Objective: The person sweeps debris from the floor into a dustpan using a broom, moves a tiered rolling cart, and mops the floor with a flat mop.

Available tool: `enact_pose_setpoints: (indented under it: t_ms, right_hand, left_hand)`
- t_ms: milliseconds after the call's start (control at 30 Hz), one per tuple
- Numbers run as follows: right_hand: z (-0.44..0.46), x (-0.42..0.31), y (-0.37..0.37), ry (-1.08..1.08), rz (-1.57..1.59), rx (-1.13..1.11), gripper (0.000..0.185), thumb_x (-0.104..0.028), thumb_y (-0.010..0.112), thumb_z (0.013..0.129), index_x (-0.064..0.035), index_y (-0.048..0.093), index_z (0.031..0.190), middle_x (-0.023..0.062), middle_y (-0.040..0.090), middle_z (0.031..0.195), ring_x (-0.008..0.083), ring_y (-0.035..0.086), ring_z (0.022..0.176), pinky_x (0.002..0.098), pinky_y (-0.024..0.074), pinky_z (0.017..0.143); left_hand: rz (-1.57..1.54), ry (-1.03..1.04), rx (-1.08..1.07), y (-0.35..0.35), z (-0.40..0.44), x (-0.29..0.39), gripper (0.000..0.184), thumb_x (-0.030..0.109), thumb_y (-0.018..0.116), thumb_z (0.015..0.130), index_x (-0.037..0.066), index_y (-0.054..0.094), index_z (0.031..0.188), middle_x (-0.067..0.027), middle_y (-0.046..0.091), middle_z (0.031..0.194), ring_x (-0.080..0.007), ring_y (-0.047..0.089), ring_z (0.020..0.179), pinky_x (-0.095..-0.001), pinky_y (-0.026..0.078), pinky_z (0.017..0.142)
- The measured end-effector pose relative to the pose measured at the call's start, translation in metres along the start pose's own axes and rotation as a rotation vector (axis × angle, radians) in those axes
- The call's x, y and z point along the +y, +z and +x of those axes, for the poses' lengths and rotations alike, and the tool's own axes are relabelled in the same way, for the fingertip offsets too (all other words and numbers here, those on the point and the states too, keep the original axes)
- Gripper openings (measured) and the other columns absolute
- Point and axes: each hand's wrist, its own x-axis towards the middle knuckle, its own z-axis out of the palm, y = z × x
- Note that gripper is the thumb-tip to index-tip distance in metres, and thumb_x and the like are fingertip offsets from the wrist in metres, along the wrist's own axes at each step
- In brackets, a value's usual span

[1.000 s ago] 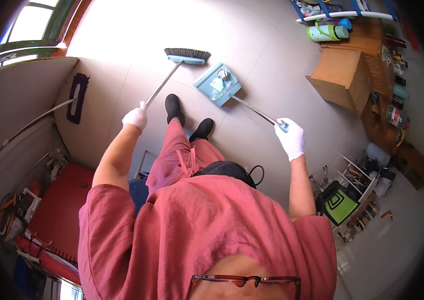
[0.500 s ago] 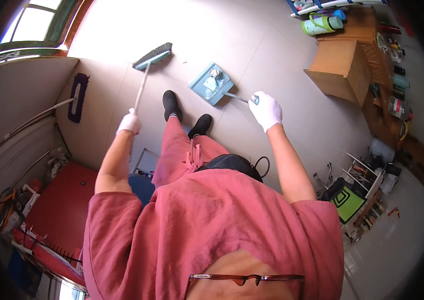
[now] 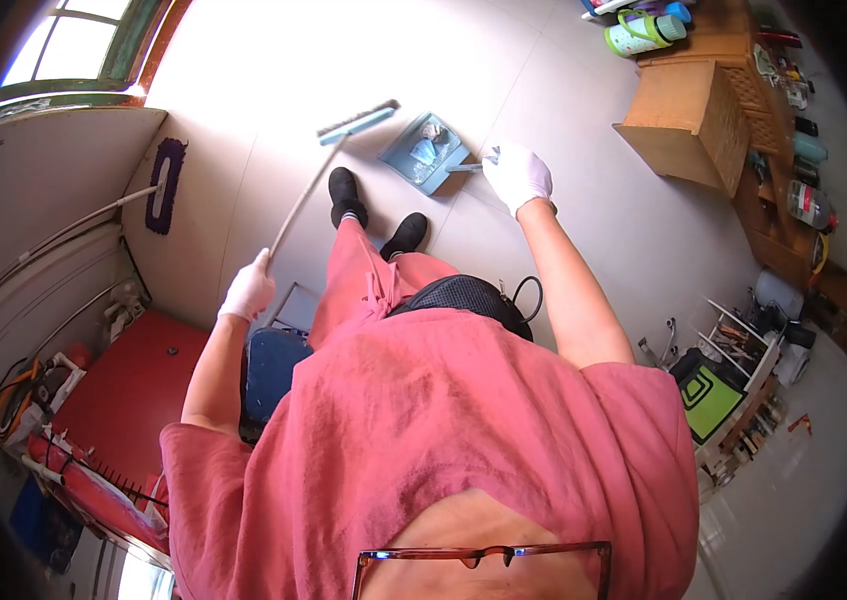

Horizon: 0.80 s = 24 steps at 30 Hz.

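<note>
My left hand [image 3: 247,288], in a white glove, is closed round the pole of a broom [image 3: 357,125]. The broom's light blue head with dark bristles is just left of the dustpan, close to its edge. In a white glove too, my right hand [image 3: 519,177] grips the handle of a blue dustpan [image 3: 431,182]. Inside the pan lie crumpled whitish and pale blue scraps of litter [image 3: 426,150]. Both tools are in front of my black shoes [image 3: 406,235]; whether the pan touches the floor I cannot tell.
A flat mop [image 3: 166,187] with a dark purple head leans at the left, near a red surface [image 3: 129,375]. A blue stool seat [image 3: 275,372] is beside my left leg. On the right stand a cardboard box [image 3: 689,125], a green-and-blue flask [image 3: 646,34] and a cluttered rack [image 3: 734,350].
The broom head has moved right, up to the dustpan, and its bristles have turned. My left hand has come lower and slightly left. My right hand has risen, tilting the dustpan.
</note>
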Motion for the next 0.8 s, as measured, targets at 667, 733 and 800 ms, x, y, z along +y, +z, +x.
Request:
enact_pose_setpoints:
  t_ms: [667, 733, 800]
  right_hand:
    - [-0.046, 0.046, -0.006, -0.057, 0.046, 0.084, 0.021, -0.030, 0.056, 0.082, -0.0110, 0.062, 0.089, 0.0154, 0.065, 0.085, 0.0351, 0.063, 0.078, 0.0441, 0.0505, 0.064]
    - [-0.062, 0.063, -0.005, -0.081, 0.044, 0.118, 0.021, -0.030, 0.056, 0.081, -0.0118, 0.063, 0.089, 0.0148, 0.065, 0.086, 0.0344, 0.063, 0.079, 0.0434, 0.0507, 0.065]
    - [-0.070, 0.070, -0.005, -0.050, 0.031, 0.090, 0.021, -0.032, 0.057, 0.081, -0.0131, 0.063, 0.089, 0.0133, 0.065, 0.087, 0.0335, 0.063, 0.080, 0.0428, 0.0509, 0.066]
  left_hand:
    - [0.034, 0.089, 0.045, 0.010, 0.010, -0.006, 0.051, 0.001, 0.038, 0.080, -0.001, 0.039, 0.131, -0.0257, 0.063, 0.076, -0.0314, 0.061, 0.053, -0.0404, 0.049, 0.050]
    - [0.093, 0.090, 0.054, 0.020, 0.042, -0.006, 0.050, 0.002, 0.038, 0.081, -0.004, 0.035, 0.131, -0.0259, 0.062, 0.076, -0.0319, 0.062, 0.055, -0.0408, 0.049, 0.051]
    - [0.112, 0.063, 0.036, 0.036, 0.061, 0.002, 0.045, 0.004, 0.036, 0.084, -0.010, 0.032, 0.126, -0.0265, 0.062, 0.077, -0.0339, 0.063, 0.060, -0.0419, 0.050, 0.055]
